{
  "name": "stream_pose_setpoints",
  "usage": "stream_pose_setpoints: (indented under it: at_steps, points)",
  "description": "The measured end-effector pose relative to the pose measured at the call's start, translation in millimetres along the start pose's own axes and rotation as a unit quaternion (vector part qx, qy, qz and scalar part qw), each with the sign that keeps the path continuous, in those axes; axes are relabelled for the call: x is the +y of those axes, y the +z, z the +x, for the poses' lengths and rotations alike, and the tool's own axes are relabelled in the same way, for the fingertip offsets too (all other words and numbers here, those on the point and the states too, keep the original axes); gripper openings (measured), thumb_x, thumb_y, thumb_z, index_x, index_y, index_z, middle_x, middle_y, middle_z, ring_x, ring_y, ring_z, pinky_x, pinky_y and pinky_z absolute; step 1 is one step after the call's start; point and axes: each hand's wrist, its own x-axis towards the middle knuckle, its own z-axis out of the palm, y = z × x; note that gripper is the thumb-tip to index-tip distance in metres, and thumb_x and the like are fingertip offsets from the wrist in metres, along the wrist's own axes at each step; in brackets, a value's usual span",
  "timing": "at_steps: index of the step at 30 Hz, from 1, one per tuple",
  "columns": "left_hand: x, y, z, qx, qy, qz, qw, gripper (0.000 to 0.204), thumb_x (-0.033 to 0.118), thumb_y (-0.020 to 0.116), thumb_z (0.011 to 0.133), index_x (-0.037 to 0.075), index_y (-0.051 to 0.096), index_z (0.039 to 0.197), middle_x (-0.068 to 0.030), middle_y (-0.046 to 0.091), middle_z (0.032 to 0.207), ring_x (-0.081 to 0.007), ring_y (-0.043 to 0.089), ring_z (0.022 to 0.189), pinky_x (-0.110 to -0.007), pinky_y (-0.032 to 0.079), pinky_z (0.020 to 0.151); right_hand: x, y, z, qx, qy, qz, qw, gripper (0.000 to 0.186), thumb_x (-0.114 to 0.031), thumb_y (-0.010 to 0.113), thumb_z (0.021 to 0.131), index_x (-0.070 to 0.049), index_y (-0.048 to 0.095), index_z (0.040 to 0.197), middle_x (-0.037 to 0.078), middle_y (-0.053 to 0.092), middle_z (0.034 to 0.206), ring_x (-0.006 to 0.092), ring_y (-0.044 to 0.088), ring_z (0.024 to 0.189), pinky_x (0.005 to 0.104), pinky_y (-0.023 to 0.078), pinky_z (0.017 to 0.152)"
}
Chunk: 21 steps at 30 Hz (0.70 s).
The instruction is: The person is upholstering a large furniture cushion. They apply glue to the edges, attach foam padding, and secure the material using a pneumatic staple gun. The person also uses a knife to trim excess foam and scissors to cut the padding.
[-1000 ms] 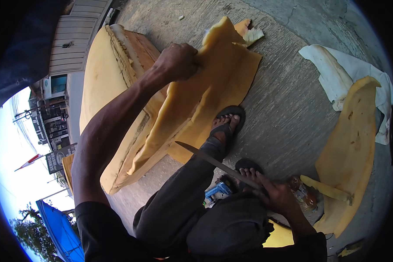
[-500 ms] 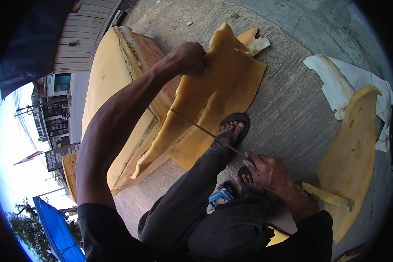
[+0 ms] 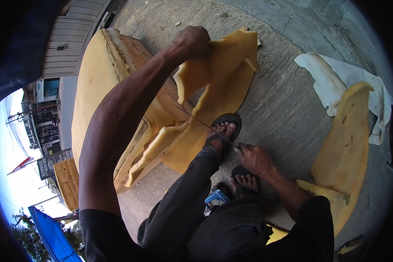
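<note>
My left hand [image 3: 192,41] is closed on the upper edge of a yellow foam sheet [image 3: 227,54], lifting it. My right hand [image 3: 254,158] grips a long, thin-bladed knife [image 3: 201,122], its handle mostly inside my fingers. The blade runs up and left over my foot toward a gap where the foam is parted. Left of the sheet stands a large yellow foam cushion [image 3: 94,83] with ragged edges. A cut strip of foam [image 3: 155,150] still lies along the cushion's lower side. The blade's tip is hard to make out against the foam.
A curved foam offcut [image 3: 343,153] and a narrow foam strip [image 3: 323,192] lie at right, beside a white cloth [image 3: 362,83]. Below, my sandalled feet [image 3: 225,129] stand on rough concrete near a blue tool [image 3: 216,197]. A slatted gate [image 3: 67,43] is at upper left.
My left hand has pulled the foam up, and a split has opened between the lifted part and the strip on the cushion. My right hand and the knife have drawn slightly left and up.
</note>
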Motion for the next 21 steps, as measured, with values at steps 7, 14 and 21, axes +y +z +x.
stream_pose_setpoints:
  at_steps: [7,14,21]
  points:
    - [73.0,14.9,31.7,-0.026,0.041,0.028,0.998,0.045,0.028,0.084,0.074,0.012,0.077,0.115,-0.0164,0.076,0.102,-0.0330,0.074,0.097,-0.043,0.058,0.083,74.8,-77.4,-125.9,0.135,0.196,-0.093,0.967,0.052,-0.020,0.072,0.090,-0.001,0.058,0.136,0.025,0.069,0.107,0.0452,0.069,0.094,0.0528,0.056,0.080]
    - [124.5,4.2,-37.2,0.163,0.212,0.031,0.963,0.034,0.011,0.073,0.090,0.009,0.070,0.124,-0.0139,0.074,0.100,-0.0311,0.074,0.092,-0.043,0.059,0.079,53.0,-108.8,-152.0,0.251,0.188,-0.190,0.931,0.054,-0.016,0.074,0.088,0.001,0.057,0.136,0.021,0.055,0.130,0.0408,0.053,0.119,0.0521,0.043,0.101]
    - [61.4,34.6,-246.4,0.252,0.028,-0.186,0.949,0.019,0.012,0.068,0.097,0.001,0.070,0.113,-0.0131,0.072,0.090,-0.0256,0.069,0.084,-0.036,0.056,0.078,23.9,-50.1,-209.6,0.049,0.156,-0.077,0.984,0.048,-0.013,0.073,0.084,0.001,0.060,0.128,0.020,0.059,0.110,0.0415,0.056,0.110,0.0516,0.047,0.094]
